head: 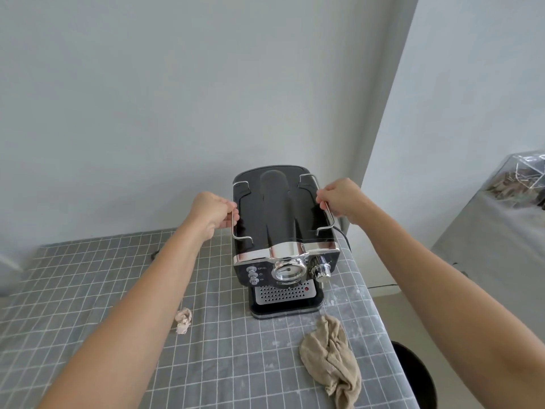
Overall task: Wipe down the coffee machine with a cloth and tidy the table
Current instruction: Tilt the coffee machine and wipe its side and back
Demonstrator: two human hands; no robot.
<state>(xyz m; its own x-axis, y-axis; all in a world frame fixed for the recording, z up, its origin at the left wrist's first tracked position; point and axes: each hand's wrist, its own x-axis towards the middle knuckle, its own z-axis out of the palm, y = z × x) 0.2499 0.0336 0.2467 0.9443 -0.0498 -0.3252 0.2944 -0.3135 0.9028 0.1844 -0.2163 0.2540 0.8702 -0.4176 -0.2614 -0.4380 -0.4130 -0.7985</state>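
While both grips pinch coffee machine [284, 228] rails (left [216, 215], right [340, 199]), cloth [331, 355] lies nearer, untouched.

Black bin [418, 379] cut off by bottom edge; clutter under plastic sheet [519, 178] at right indistinct.

Black-and-chrome coffee machine [284, 231], beige cloth [331, 354], grey tablecloth [88, 290] with a white grid, pale wall [177, 84].

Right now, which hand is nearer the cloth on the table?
Right. The right hand grips the wire rail on the machine's right side, on the same side as the cloth lying in front. The left hand grips the left rail, farther off.
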